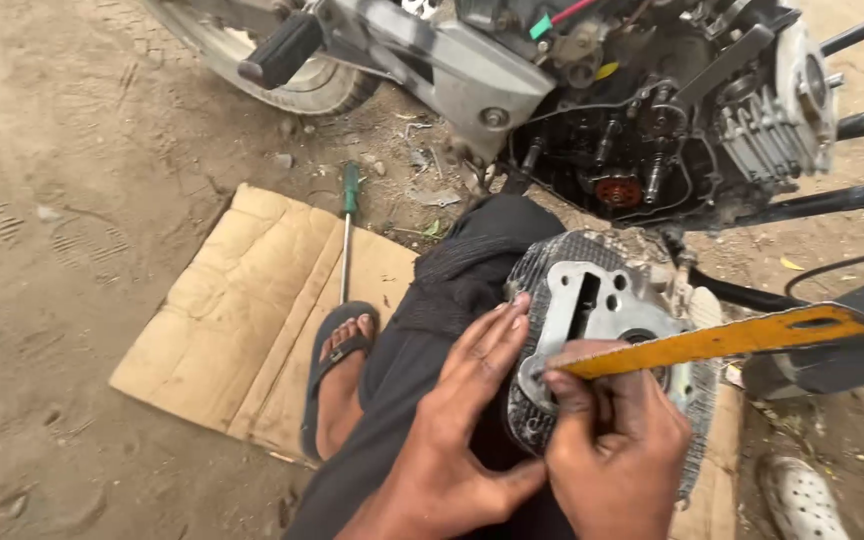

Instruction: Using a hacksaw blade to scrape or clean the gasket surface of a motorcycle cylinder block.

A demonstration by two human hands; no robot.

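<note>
Cylinder head (592,300), on knee: left hand (462,420) steadies it; right hand (617,450) grips yellow blade (722,342), scraping gasket face; motorcycle engine (652,120) beyond.

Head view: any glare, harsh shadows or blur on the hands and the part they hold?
Head view: soft, even daylight, no hard shadows; the grey finned metal engine part is sharp and glare-free; left hand and right hand are crisp; the long yellow flat blade is in focus; wide-angle bending shows at the edges, near the grey motorcycle tyre.
</note>
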